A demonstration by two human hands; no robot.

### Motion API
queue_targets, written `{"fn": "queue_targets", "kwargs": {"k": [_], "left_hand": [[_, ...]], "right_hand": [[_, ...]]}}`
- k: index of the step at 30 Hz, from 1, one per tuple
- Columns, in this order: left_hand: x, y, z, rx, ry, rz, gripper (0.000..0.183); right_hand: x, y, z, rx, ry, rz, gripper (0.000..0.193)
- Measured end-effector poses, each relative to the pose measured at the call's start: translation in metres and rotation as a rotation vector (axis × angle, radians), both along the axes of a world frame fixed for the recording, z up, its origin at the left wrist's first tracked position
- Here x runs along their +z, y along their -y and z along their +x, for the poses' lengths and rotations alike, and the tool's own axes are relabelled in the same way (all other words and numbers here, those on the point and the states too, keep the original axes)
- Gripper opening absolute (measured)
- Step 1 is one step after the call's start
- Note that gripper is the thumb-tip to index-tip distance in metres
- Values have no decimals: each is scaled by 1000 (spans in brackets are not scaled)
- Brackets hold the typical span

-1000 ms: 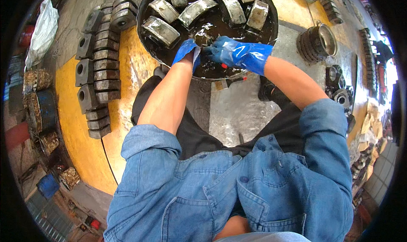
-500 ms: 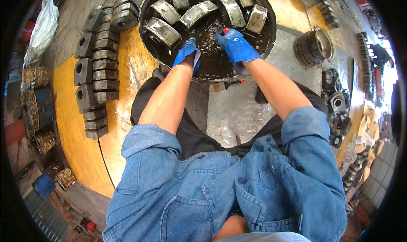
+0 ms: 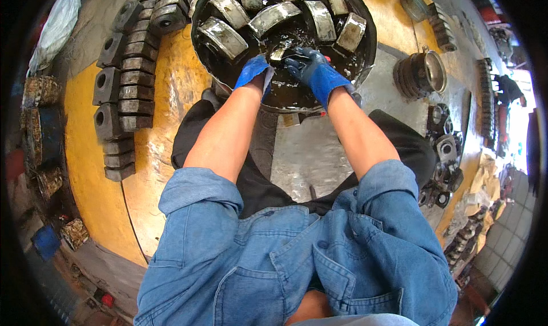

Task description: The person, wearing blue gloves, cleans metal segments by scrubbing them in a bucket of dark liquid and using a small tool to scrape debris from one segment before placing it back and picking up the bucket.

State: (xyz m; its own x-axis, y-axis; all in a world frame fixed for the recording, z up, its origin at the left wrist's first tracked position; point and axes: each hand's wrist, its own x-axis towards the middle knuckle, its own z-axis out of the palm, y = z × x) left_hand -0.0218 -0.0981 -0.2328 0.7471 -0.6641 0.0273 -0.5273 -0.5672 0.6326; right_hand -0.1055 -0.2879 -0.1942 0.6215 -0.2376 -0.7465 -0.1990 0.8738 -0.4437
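Yellow floor (image 3: pixel 94 206) (scuffed, glossy), grey patch (image 3: pixel 308 160), white glare (image 3: pixel 520 132) far right.

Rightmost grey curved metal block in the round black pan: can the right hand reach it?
Probably yes: the blue-gloved right hand is near the block, with no other block between them, though a small red item shows beside the hand.

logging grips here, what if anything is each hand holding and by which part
The right hand seems to hold something with a red end; the gripped part is hidden. Whether the left hand holds anything cannot be told.
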Motion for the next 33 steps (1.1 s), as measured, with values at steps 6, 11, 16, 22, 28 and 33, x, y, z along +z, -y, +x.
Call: {"fn": "queue_targets", "kwargs": {"k": [6,11,16,22,28,33], "left_hand": [[31,4,-12,-81,111,100,31],[53,7,-14,-149,37,346,24],[32,1,-13,-115,172,82,18],[14,18,-11,110,-161,-25,36],[60,17,-14,120,-315,127,58],[75,14,-25,56,-299,12,24]], "right_hand": [[23,34,-1,867,236,-571,34],[79,15,25,1600,-46,-1348,33],[98,-12,14,2127,70,-2008,31],[88,-22,20,2224,-80,-2098,35],[65,-9,30,1544,-226,-1677,38],[68,18,40,1122,-243,-864,34]]}}
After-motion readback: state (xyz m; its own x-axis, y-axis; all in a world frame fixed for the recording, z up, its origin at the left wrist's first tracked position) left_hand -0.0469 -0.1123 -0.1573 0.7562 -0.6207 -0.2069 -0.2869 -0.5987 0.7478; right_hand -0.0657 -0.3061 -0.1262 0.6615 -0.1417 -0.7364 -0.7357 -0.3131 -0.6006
